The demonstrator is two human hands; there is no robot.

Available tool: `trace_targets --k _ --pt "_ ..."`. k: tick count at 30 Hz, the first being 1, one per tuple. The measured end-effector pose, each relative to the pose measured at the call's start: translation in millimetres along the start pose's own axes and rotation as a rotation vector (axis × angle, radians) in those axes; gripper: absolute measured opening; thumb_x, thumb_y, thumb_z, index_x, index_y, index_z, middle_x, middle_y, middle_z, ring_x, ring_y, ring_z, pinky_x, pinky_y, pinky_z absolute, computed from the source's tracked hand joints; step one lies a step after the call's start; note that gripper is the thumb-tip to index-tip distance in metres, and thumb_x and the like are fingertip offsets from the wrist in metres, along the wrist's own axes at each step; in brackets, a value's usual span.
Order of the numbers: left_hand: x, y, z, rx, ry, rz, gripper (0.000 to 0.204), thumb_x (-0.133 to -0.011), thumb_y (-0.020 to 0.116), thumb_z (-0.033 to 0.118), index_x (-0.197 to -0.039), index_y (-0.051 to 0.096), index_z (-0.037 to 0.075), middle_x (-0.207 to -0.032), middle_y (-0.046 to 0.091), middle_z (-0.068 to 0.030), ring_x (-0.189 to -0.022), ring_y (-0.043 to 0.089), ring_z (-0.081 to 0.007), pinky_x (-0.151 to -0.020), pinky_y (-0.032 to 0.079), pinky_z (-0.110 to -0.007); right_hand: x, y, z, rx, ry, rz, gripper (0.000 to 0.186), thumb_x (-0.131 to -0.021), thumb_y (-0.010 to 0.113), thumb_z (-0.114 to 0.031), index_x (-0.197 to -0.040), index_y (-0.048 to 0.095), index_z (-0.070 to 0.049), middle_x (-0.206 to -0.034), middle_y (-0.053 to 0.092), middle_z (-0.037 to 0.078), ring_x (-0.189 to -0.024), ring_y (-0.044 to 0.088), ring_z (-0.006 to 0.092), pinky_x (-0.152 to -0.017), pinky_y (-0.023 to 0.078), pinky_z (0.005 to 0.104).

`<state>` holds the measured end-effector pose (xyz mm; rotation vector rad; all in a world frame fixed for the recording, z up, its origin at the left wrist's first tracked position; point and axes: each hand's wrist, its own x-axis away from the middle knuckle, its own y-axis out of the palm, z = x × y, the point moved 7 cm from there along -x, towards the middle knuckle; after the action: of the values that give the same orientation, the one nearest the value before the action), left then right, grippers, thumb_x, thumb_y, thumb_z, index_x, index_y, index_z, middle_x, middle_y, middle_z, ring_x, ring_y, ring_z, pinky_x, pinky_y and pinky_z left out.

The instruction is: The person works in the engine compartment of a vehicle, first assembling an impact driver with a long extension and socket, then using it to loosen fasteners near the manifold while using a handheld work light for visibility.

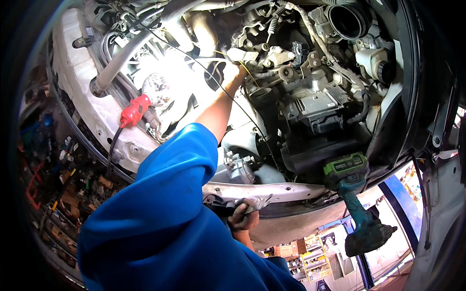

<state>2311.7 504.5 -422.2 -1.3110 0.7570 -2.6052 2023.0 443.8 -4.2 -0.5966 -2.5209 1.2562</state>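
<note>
My left arm, in a blue sleeve, reaches deep into a car's engine bay. My left hand (234, 75) is down among hoses and metal parts beside a thin yellow-handled or yellow wire-like piece (248, 72); glare and parts hide its fingers. At the front rail (286, 192) of the bay, my right hand (244, 218) is closed, thumb up, around a small grey metal piece (257, 203) whose kind I cannot make out. A lit work lamp (158, 87) with a red neck (135, 110) lies left of my left forearm.
A teal cordless impact driver (357, 203) with a green battery rests at the right of the front rail. A thin black cable (228, 92) crosses over my left forearm. A white reservoir (371, 63) stands far right. Cluttered parts (68, 194) lie at the left.
</note>
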Motion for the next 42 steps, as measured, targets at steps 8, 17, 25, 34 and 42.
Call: trace_targets --k 8,17,25,34,42 --pt "60.1 -22.7 28.2 0.7 -0.097 -0.463 0.02 -0.083 0.049 0.014 -0.093 0.061 0.001 -0.082 0.063 -0.0096 -0.067 0.06 -0.0186 -0.057 0.05 -0.03 0.5 -1.7 -2.1 0.022 -0.013 0.034 0.016 -0.09 0.052 -0.012 -0.092 0.058 0.003 -0.073 0.06 0.014 -0.059 0.06 0.0288 -0.055 0.047 0.0337" --pt "87.0 -29.7 17.1 0.97 -0.073 -0.569 0.021 -0.081 0.052 0.014 -0.097 0.059 0.004 -0.082 0.06 -0.0112 -0.072 0.059 -0.0199 -0.063 0.051 -0.032 6.0 0.0 2.8 0.011 -0.005 0.062 0.017 -0.09 0.052 -0.013 -0.094 0.058 0.003 -0.071 0.059 0.013 -0.057 0.059 0.027 -0.053 0.047 0.0325" --pt "102.4 -41.4 13.0 0.781 0.02 -0.481 0.024 -0.08 0.054 0.017 -0.1 0.057 0.004 -0.085 0.059 -0.0125 -0.074 0.058 -0.0213 -0.065 0.051 -0.033 4.2 -0.6 -1.8 -0.006 0.003 0.082 0.015 -0.09 0.052 -0.013 -0.091 0.058 0.001 -0.067 0.057 0.011 -0.054 0.057 0.0252 -0.049 0.044 0.0324" --pt "123.1 -65.0 7.3 0.375 0.173 -0.329 0.028 -0.078 0.057 0.019 -0.102 0.056 0.004 -0.089 0.058 -0.014 -0.077 0.058 -0.0227 -0.067 0.051 -0.034 2.8 1.8 -2.9 0.014 -0.023 0.083 0.013 -0.09 0.051 -0.009 -0.093 0.056 0.003 -0.066 0.055 0.012 -0.052 0.055 0.0227 -0.049 0.044 0.031" --pt "98.3 -45.1 1.8 -0.068 0.397 -0.24 0.033 -0.077 0.06 0.021 -0.105 0.054 0.005 -0.093 0.057 -0.0153 -0.079 0.058 -0.024 -0.069 0.05 -0.035 5.3 1.6 0.5 0.036 0.037 0.056 0.014 -0.091 0.052 -0.012 -0.092 0.058 0.001 -0.069 0.057 0.012 -0.056 0.056 0.0256 -0.051 0.045 0.0326"
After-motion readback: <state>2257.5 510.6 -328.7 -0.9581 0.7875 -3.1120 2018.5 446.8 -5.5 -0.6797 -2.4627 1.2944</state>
